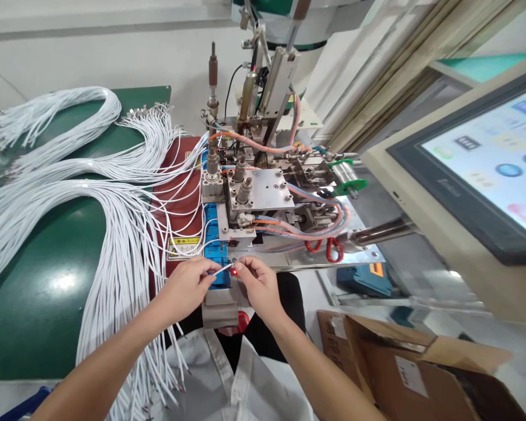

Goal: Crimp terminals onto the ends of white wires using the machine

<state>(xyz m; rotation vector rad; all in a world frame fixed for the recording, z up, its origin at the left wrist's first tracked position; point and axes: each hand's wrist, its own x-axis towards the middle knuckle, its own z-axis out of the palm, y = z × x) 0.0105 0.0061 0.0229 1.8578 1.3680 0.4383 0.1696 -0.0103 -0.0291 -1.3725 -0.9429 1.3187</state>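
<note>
Between my two hands a short stretch of white cable (222, 269) shows, just above the blue fixture blocks (218, 252) at the machine's front end. The fingers of my left hand (190, 286) pinch it from the left. My right hand (259, 286) closes thumb and fingers on its right end, beside a small red light (234, 272). Whatever tip the cable has is hidden by the fingers. To the left, a large bundle of white cables (123, 257) hangs over the table's edge, and several single cables run into the blue blocks.
The metal machine (263, 190) with hoses and a green-flanged wire spool (348, 178) stands ahead. More bundles lie on the green table (39, 304). A touchscreen panel (486, 152) juts in at right, above an open cardboard box (403, 368). Warning labels (184, 248) mark the red surface.
</note>
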